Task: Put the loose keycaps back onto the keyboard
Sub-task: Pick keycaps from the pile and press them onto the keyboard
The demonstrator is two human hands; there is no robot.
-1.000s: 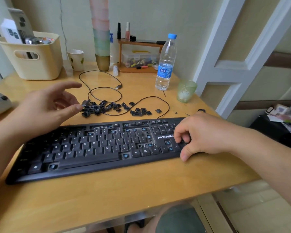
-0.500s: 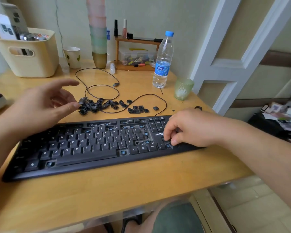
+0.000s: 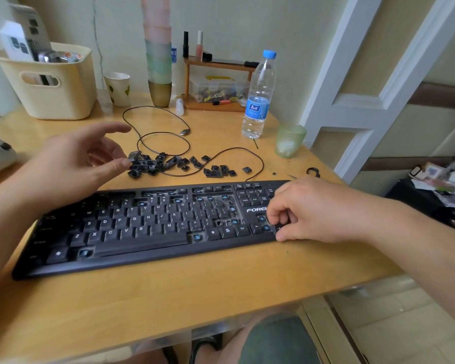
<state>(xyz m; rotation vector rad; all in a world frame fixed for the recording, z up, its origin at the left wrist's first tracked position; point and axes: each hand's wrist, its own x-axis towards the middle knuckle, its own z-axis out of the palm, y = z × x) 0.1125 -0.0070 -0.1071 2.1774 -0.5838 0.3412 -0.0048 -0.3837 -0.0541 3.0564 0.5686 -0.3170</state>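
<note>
Keycaps, black and loose, lie scattered in a heap on the wooden desk, just behind the keyboard's back edge and toward the middle of the desk, with a thin black cable looping through and around them. The black keyboard sits along the desk's front half, tilted slightly, and several of its sockets are bare, showing blue stems. The left hand hovers above the desk at the left end of the heap, fingers loosely spread and relaxed, thumb tip just beside a grey keycap; whether it touches cannot be told. The right hand rests over the keyboard's right end by the arrow keys, fingers curled down onto them; what it holds, if anything, cannot be told. A water bottle and a green glass stand near the back right corner, a cream basket at the back left.
</note>
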